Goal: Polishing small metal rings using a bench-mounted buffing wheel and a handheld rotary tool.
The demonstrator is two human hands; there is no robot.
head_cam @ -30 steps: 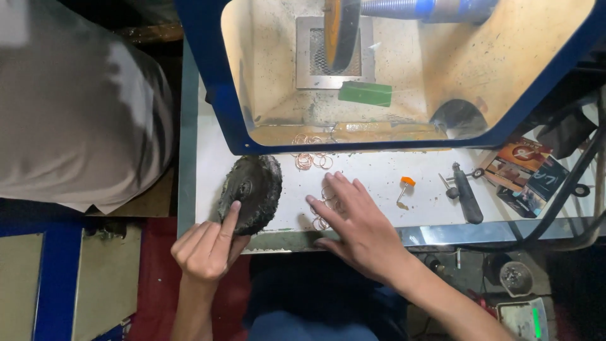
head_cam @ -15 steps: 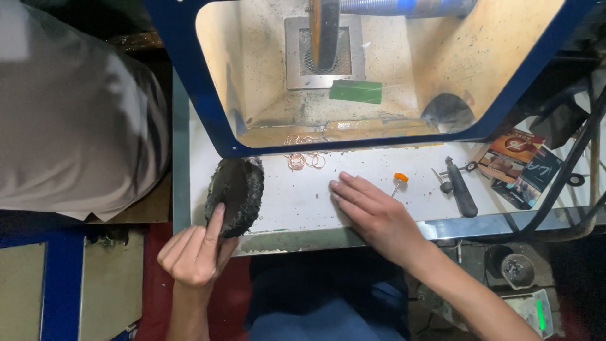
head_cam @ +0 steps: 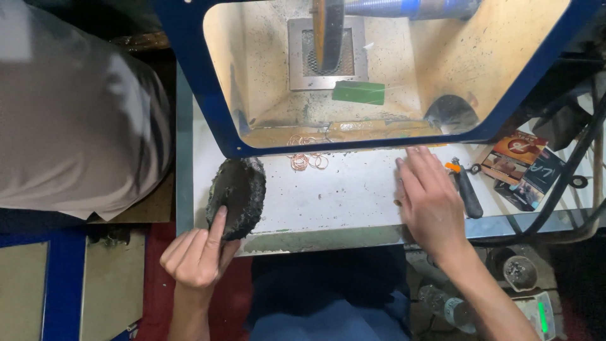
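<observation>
Left hand (head_cam: 197, 256) loosely curled, forefinger pinning the black buff (head_cam: 236, 197) at the bench (head_cam: 353, 189) edge; right hand (head_cam: 430, 201) open flat, empty, right of the buff.

left hand (head_cam: 197, 256): bare, no glove | right hand (head_cam: 430, 203): bare, sleeveless forearm | lap: blue trousers (head_cam: 328, 319)

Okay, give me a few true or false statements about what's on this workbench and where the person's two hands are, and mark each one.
1. The left hand touches the black buffing wheel with a finger. True.
2. The right hand grips the black-handled tool. False: it lies flat on the white bench, beside the tool.
3. Copper rings lie near the blue hood. True.
4. The green block sits on the bench by the left hand. False: it is inside the hood.
</observation>
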